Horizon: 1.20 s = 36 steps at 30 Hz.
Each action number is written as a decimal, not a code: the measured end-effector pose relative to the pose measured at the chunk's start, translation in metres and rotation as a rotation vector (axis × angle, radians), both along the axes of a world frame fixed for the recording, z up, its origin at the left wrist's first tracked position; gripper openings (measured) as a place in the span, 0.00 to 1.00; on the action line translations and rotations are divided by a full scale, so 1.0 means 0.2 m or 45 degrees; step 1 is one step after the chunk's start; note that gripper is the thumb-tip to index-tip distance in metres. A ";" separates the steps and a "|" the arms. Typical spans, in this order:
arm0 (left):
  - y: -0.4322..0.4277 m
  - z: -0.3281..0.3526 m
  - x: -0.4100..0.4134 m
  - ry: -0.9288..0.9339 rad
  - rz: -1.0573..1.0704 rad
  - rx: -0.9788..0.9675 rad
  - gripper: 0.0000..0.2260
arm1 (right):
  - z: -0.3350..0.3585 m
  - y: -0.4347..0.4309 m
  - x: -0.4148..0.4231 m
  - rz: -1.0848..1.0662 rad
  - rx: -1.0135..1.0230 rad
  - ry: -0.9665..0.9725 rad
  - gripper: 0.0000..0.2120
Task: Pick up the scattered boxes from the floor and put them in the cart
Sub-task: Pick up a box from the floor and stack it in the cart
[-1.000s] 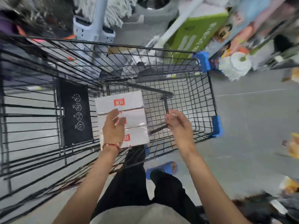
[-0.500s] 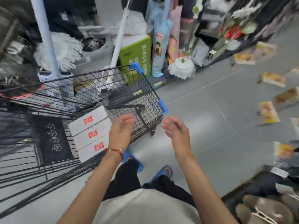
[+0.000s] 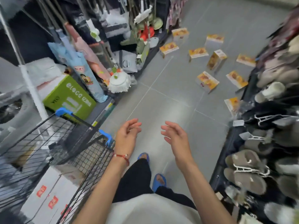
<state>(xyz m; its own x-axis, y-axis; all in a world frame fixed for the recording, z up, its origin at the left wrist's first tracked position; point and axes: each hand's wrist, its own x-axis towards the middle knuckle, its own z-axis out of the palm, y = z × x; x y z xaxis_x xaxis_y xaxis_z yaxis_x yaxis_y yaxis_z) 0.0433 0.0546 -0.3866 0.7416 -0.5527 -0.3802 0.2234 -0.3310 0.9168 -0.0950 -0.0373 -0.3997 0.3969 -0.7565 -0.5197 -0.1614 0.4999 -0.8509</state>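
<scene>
The left hand [image 3: 127,135] and right hand [image 3: 176,136] are hanging side by side at 6 o'clock, apart, fingers loosely spread and gripping nothing. Orange boxes [image 3: 207,81] are lying scattered on the floor [image 3: 161,102] from 12 to 3 o'clock. The cart [image 3: 90,159] is standing at 8 o'clock, carrying white boxes [image 3: 48,196].

a green cardboard box [image 3: 69,97] lettered "eleco" sits on a low shelf up and left of the fingers [image 3: 135,125] of the left hand [image 3: 127,135]. beside it lean a light blue folded umbrella [image 3: 87,78] and a pink umbrella [image 3: 90,57], with a white mop head [image 3: 119,83] nearby. grey slippers [image 3: 246,167] fill a rack right of the right hand [image 3: 176,136]. grey floor tiles [image 3: 161,102] lie beneath.
</scene>
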 end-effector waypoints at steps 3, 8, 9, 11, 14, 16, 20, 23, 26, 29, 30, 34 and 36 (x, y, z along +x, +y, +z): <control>-0.26 -0.01 0.03 0.047 -0.090 -0.017 0.13 | -0.02 -0.21 -0.03 -0.138 0.015 0.013 0.12; -0.78 -0.08 0.15 0.076 -0.257 -0.006 0.13 | -0.06 -0.63 0.00 -0.311 0.003 0.065 0.11; -0.89 -0.10 0.18 0.084 -0.296 -0.008 0.13 | -0.07 -0.72 0.01 -0.345 0.002 0.069 0.11; -1.12 -0.12 0.25 0.098 -0.367 -0.004 0.13 | -0.07 -0.91 0.05 -0.428 0.017 0.084 0.11; -1.47 -0.13 0.37 0.077 -0.456 0.021 0.13 | -0.06 -1.19 0.13 -0.522 0.036 0.113 0.10; -1.67 -0.12 0.45 0.077 -0.512 0.042 0.12 | -0.03 -1.35 0.17 -0.591 0.061 0.120 0.09; -2.07 -0.15 0.58 0.014 -0.659 0.108 0.11 | -0.01 -1.69 0.25 -0.712 0.068 0.110 0.10; -2.35 -0.15 0.60 0.033 -0.707 0.137 0.11 | -0.03 -1.91 0.27 -0.781 0.100 0.114 0.10; -2.63 -0.20 0.58 0.067 -0.745 0.164 0.12 | -0.09 -2.17 0.26 -0.816 0.145 0.131 0.11; -2.95 -0.28 0.56 0.066 -0.774 0.215 0.11 | -0.17 -2.47 0.24 -0.817 0.192 0.151 0.11; -3.05 -0.29 0.54 0.067 -0.764 0.242 0.11 | -0.20 -2.58 0.23 -0.797 0.199 0.171 0.11; -3.43 -0.36 0.46 0.105 -0.779 0.331 0.12 | -0.24 -2.99 0.18 -0.760 0.253 0.220 0.12; -3.61 -0.37 0.43 0.115 -0.766 0.324 0.11 | -0.25 -3.18 0.16 -0.723 0.270 0.224 0.12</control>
